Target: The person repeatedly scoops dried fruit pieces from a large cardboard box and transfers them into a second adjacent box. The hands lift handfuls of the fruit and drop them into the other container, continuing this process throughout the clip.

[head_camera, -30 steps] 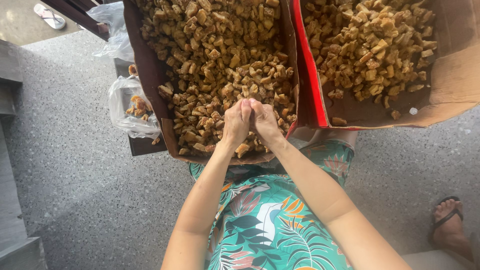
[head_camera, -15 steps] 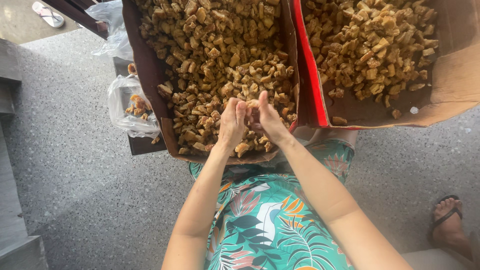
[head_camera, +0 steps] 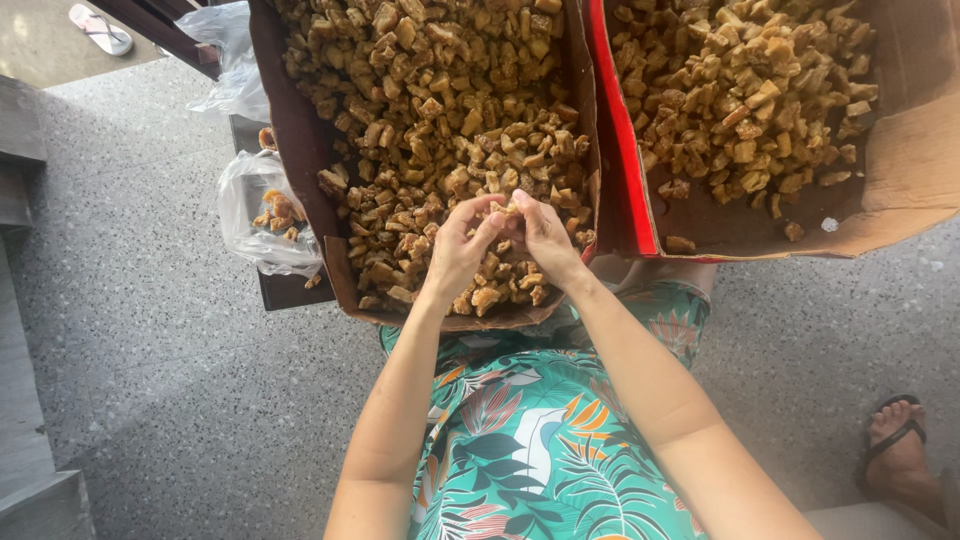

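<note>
Where the head view looks straight down, we see two cardboard boxes side by side, both heaped with small golden-brown chunks. The nearer box [head_camera: 300, 170] sits just above a lap in a green floral dress [head_camera: 530, 440], and the second box [head_camera: 900, 190], with a red inner edge, stands touching it on the right. Left of the nearer box a clear plastic bag [head_camera: 262, 215] holding a few chunks rests on a dark low stand, and another crumpled bag [head_camera: 232, 45] lies further up. A sandal [head_camera: 100, 28] lies on the speckled floor at the top left, and a foot in a black sandal [head_camera: 898, 455] shows at the lower right.

Nothing stands between us and the hands. The left hand [head_camera: 458, 250] and the right hand [head_camera: 545, 240] meet over the near end of the nearer box, fingers curled inward and fingertips touching. Together they pinch a small chunk [head_camera: 503, 213] between them, mostly hidden by the fingers. That piece sits at the fingertips, just above the heap of chunks [head_camera: 430, 110], which fills the box beneath and beyond both hands.
</note>
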